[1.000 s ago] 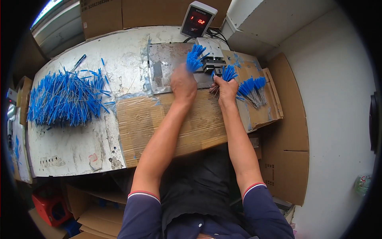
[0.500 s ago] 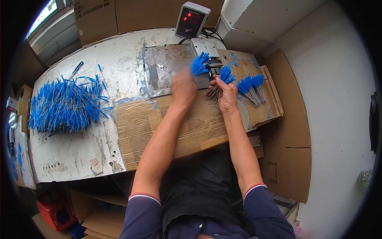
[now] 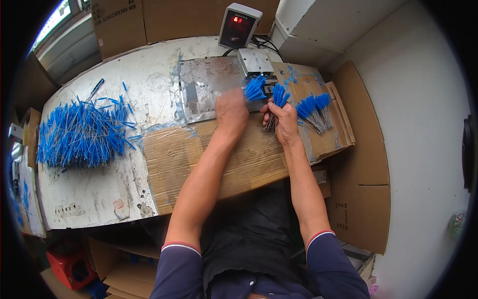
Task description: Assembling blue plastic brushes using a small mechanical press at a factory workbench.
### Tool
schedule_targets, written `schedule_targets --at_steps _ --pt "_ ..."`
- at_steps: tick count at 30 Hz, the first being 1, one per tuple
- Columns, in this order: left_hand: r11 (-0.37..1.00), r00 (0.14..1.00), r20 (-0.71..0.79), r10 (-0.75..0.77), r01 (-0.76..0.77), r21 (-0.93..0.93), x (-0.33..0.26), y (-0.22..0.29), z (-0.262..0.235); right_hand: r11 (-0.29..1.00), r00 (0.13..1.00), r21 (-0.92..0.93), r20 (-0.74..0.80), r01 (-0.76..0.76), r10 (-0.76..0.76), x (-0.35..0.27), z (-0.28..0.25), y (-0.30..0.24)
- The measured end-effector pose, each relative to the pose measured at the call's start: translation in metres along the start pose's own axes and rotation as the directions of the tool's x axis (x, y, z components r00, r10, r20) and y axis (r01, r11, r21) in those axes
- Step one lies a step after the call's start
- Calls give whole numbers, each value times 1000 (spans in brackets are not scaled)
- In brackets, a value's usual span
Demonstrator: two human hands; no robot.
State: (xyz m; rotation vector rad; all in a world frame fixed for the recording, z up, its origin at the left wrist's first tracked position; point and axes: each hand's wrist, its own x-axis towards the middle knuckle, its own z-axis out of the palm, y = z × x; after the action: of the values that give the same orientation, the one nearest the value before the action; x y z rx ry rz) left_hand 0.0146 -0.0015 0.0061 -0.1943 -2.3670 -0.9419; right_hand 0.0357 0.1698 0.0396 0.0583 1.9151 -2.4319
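Observation:
My left hand (image 3: 232,112) is closed around a bunch of thin blue-tipped wire pieces (image 3: 255,88), blue ends pointing up and right beside a small metal device (image 3: 256,62). Just to the right, my right hand (image 3: 286,120) grips a second bunch of blue-tipped wire pieces (image 3: 280,94). Its blue ends point upward, and bare wire ends hang below the fingers. Several sorted bundles (image 3: 314,110) of the same pieces lie on the cardboard right of that hand. A large loose heap (image 3: 82,132) of them covers the table's left side.
A metal plate (image 3: 201,82) lies behind my left hand. At the back stands a display box (image 3: 240,25) with red lit digits and black cables. Flat cardboard (image 3: 199,164) covers the near table edge. A pen (image 3: 95,88) lies behind the heap; a red stool (image 3: 72,264) stands below left.
The left bunch has moved slightly right and down. The right bunch now stands more upright and looks narrower. The red digits on the display have changed position.

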Motion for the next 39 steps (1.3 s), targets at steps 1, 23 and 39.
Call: schedule_targets --at_steps 1,23,39 --pt "1000 1000 -2 3 -3 0 0 -1 1 1000 1000 0 0 3 -3 0 2 0" --pt "467 929 239 -283 351 -812 5 2 3 988 990 -115 76 -105 114 -6 25 -1" --pt "590 929 216 -299 358 -724 6 11 -3 938 984 -346 -163 5 -65 -6 41 15"
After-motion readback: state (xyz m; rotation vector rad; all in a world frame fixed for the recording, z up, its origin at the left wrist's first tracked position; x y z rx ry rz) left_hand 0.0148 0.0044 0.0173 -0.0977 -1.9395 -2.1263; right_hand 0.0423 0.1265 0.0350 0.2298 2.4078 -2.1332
